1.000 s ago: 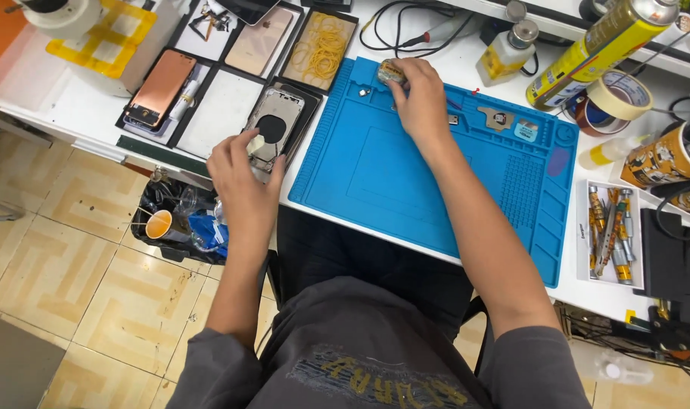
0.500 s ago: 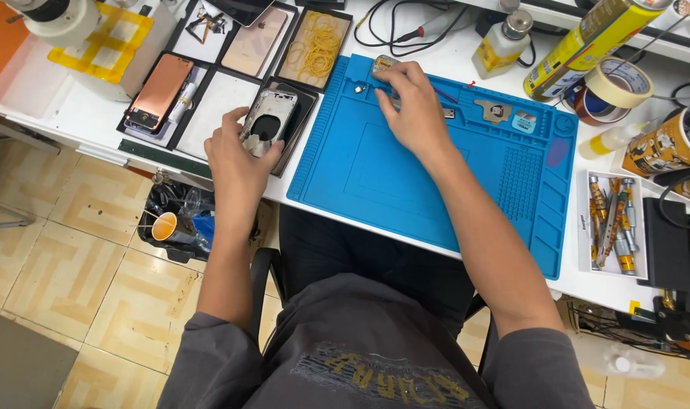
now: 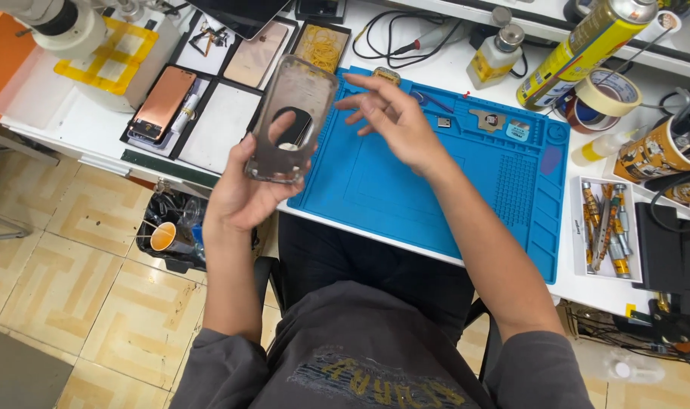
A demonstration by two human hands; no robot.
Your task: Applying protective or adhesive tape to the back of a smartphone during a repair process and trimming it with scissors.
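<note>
Grey phone housing [image 3: 293, 113], big round cutout

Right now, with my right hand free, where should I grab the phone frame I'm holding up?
Probably take the phone frame by its long right edge near the top, coming in from the right hand side. The left hand covers the bottom end, and the middle is an open cutout.

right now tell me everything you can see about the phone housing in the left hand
The phone housing is a thin, greyish metallic back shell with rounded corners and a large round cutout in its lower half; a finger shows through the hole. It looks stripped, with no screen on it. The left hand holds it by its lower end, raised and tilted above the desk's front edge, beside the blue work mat. The right hand hovers open close by, not touching it.
</note>
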